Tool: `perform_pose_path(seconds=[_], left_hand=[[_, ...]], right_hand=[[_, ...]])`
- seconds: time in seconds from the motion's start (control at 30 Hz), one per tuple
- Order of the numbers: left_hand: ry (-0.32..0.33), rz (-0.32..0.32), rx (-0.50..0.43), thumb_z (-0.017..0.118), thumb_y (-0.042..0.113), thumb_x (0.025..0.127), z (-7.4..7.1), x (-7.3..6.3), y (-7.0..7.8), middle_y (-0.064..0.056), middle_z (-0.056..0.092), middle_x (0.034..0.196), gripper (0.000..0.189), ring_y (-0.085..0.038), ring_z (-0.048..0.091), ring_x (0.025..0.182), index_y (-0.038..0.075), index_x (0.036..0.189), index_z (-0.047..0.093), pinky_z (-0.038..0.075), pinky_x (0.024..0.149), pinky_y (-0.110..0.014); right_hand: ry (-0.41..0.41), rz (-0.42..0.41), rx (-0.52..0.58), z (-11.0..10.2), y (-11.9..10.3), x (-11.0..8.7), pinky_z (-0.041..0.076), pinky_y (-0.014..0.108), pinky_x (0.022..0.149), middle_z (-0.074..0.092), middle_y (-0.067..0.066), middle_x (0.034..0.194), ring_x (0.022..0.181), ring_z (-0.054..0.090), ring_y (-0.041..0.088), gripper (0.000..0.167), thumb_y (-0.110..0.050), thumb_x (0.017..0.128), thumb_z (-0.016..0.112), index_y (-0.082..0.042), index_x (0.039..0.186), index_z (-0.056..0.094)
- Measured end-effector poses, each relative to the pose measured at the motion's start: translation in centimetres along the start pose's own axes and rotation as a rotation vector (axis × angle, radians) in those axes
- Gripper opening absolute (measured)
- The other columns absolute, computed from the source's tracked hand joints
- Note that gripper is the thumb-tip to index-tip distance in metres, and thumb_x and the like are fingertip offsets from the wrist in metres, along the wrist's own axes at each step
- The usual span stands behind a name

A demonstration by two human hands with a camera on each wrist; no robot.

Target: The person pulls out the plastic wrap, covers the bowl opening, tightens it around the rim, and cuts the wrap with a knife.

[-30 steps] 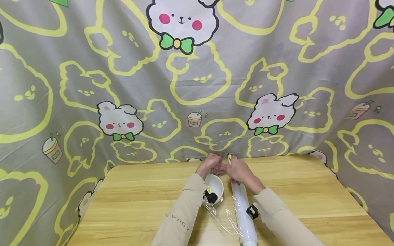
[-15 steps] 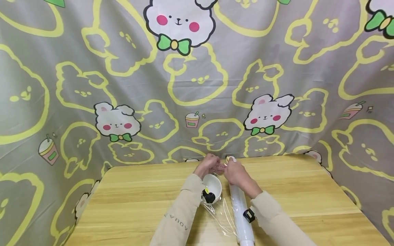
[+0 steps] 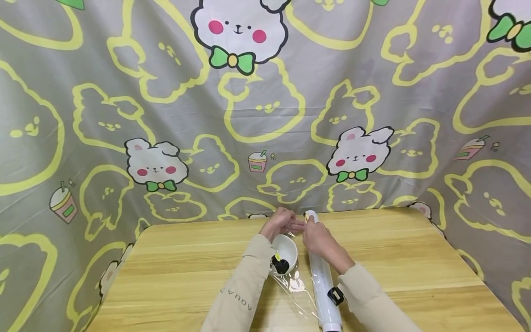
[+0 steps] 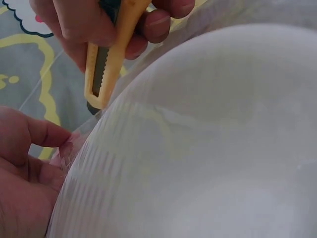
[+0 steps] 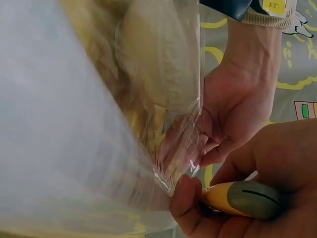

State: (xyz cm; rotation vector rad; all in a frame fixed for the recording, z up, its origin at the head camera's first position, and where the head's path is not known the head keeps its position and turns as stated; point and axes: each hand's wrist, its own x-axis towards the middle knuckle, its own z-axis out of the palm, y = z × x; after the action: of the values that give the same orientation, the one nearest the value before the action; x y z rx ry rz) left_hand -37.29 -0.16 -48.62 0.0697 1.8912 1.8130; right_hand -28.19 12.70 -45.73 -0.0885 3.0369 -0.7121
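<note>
The white bowl [image 3: 289, 251] sits on the wood-grain counter [image 3: 186, 263] just inside the left forearm, with the roll of cling film [image 3: 321, 281] lying lengthwise beside it, apart from it and pointing away from the person. That layout seems to let the loose sheet of clear film [image 3: 296, 285] span the gap from roll to bowl without folding on itself; the left wrist view shows the bowl's curve through it.

The left hand [image 3: 283, 222] reaches past the bowl and pinches the film's far edge between thumb and fingers, presumably to keep that edge taut and from springing back. The right hand [image 3: 318, 237], over the roll's far end, has its fingers wrapped round a yellow utility knife [image 4: 113, 64], its nose angled toward the pinched edge. Holding the film so close to the knife probably steadies it there, though it leaves the left fingers near the tip. Whether the blade touches the film is not clear.
</note>
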Motion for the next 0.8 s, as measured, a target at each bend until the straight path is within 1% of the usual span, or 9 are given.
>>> perform_pose_path(seconds=[0.07,0.17,0.23,0.3,0.43,0.47,0.57,0.7,0.8], left_hand=[[-0.001,-0.001,0.007,0.041,-0.002,0.098,0.0,0.0,0.0,-0.032,0.071,0.102,0.024,-0.036,0.074,0.092,-0.002,0.081,0.057,0.063,0.068,-0.030],[-0.001,0.001,0.015,0.041,-0.002,0.099,0.0,0.0,0.0,-0.032,0.070,0.104,0.025,-0.036,0.074,0.094,-0.001,0.080,0.056,0.060,0.060,-0.024],[0.002,-0.001,0.021,0.041,-0.001,0.099,0.0,0.0,0.0,-0.032,0.070,0.105,0.025,-0.036,0.073,0.096,0.000,0.079,0.055,0.058,0.057,-0.022],[0.009,-0.003,0.013,0.042,-0.002,0.099,0.0,0.1,0.0,-0.033,0.070,0.105,0.022,-0.037,0.074,0.096,-0.001,0.082,0.055,0.061,0.062,-0.026],[0.031,-0.005,0.007,0.044,-0.002,0.099,0.1,0.1,0.2,-0.032,0.071,0.104,0.013,-0.036,0.075,0.093,-0.005,0.090,0.054,0.063,0.071,-0.032],[0.028,-0.006,-0.004,0.044,-0.003,0.099,0.1,0.1,0.2,-0.033,0.070,0.104,0.011,-0.037,0.074,0.093,-0.006,0.093,0.053,0.064,0.076,-0.037],[0.022,-0.007,-0.009,0.042,-0.004,0.099,0.2,0.0,0.3,-0.034,0.070,0.104,0.010,-0.039,0.073,0.095,-0.006,0.093,0.050,0.063,0.077,-0.036],[0.026,-0.009,0.006,0.042,-0.003,0.100,0.2,0.0,0.2,-0.033,0.071,0.101,0.012,-0.039,0.074,0.094,-0.006,0.092,0.051,0.064,0.074,-0.036],[0.042,-0.008,0.022,0.043,0.000,0.102,0.2,0.0,0.0,-0.032,0.072,0.100,0.012,-0.036,0.075,0.089,-0.008,0.098,0.052,0.063,0.078,-0.040]], right_hand=[[-0.007,0.000,-0.001,0.0,0.0,-0.2,0.056,0.048,0.062,0.063,0.042,0.101,0.080,0.066,0.039,0.057,-0.004,0.098,0.048,0.028,0.141,0.031],[-0.009,0.004,0.020,0.1,0.2,-0.6,0.056,0.047,0.060,0.063,0.041,0.097,0.076,0.065,0.038,0.054,-0.006,0.100,0.047,0.027,0.140,0.032],[-0.002,-0.001,0.031,0.1,0.2,-0.9,0.056,0.047,0.058,0.062,0.038,0.091,0.073,0.064,0.037,0.050,-0.006,0.101,0.047,0.027,0.136,0.036],[0.005,-0.009,0.036,0.2,0.3,-1.3,0.056,0.046,0.056,0.062,0.036,0.086,0.071,0.064,0.037,0.045,-0.006,0.101,0.046,0.026,0.132,0.039],[0.009,-0.020,0.033,0.1,0.2,-2.1,0.055,0.045,0.052,0.060,0.032,0.081,0.066,0.062,0.036,0.041,-0.004,0.099,0.049,0.024,0.128,0.042],[0.010,-0.026,0.031,0.1,0.1,-2.3,0.055,0.045,0.052,0.060,0.032,0.081,0.065,0.062,0.036,0.042,-0.004,0.098,0.050,0.025,0.128,0.042],[0.017,-0.038,0.024,0.0,0.1,-2.9,0.055,0.045,0.052,0.061,0.033,0.083,0.065,0.063,0.036,0.043,-0.004,0.098,0.051,0.026,0.128,0.042],[0.031,-0.052,0.016,0.2,0.1,-3.4,0.055,0.045,0.051,0.062,0.032,0.083,0.064,0.063,0.036,0.039,-0.004,0.096,0.053,0.023,0.123,0.045],[0.036,-0.059,0.013,0.4,0.1,-3.9,0.054,0.045,0.050,0.061,0.030,0.080,0.063,0.062,0.035,0.035,-0.003,0.095,0.054,0.021,0.120,0.047]])
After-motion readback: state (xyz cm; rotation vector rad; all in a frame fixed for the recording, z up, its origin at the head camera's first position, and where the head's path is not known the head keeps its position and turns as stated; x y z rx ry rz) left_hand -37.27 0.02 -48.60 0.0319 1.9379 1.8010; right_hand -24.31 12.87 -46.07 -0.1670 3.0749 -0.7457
